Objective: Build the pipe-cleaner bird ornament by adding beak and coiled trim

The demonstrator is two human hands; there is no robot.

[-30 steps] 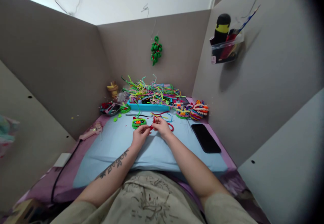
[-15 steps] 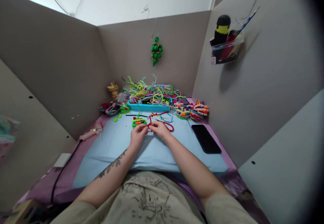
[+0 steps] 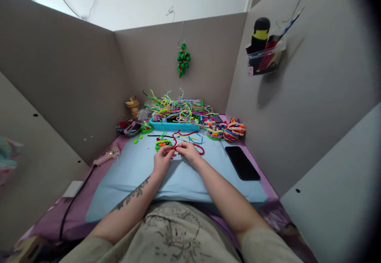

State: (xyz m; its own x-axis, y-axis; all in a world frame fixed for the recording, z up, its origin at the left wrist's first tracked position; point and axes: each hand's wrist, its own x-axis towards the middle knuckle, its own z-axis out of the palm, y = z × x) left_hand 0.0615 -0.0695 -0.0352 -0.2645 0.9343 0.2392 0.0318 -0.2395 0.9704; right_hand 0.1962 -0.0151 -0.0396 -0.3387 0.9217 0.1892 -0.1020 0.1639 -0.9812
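Note:
My left hand (image 3: pixel 162 160) and my right hand (image 3: pixel 187 152) meet over the light blue mat (image 3: pixel 178 175), both pinching a red pipe cleaner (image 3: pixel 199 147). The pipe cleaner loops up between my fingers and trails off to the right on the mat. Just beyond my left hand lies a green round pipe-cleaner figure (image 3: pixel 162 144) with orange and red bits. My left forearm bears a tattoo.
A blue tray (image 3: pixel 174 125) heaped with coloured pipe cleaners stands at the back. Finished colourful figures (image 3: pixel 233 130) sit at the back right, a black phone (image 3: pixel 241 162) lies right, a glue gun (image 3: pixel 107 154) left. Grey partition walls enclose the desk; a green ornament (image 3: pixel 183 60) hangs on the back wall.
The red pipe cleaner's free end has swung up into a loop above my fingers. My hands have shifted slightly away from me and stayed together.

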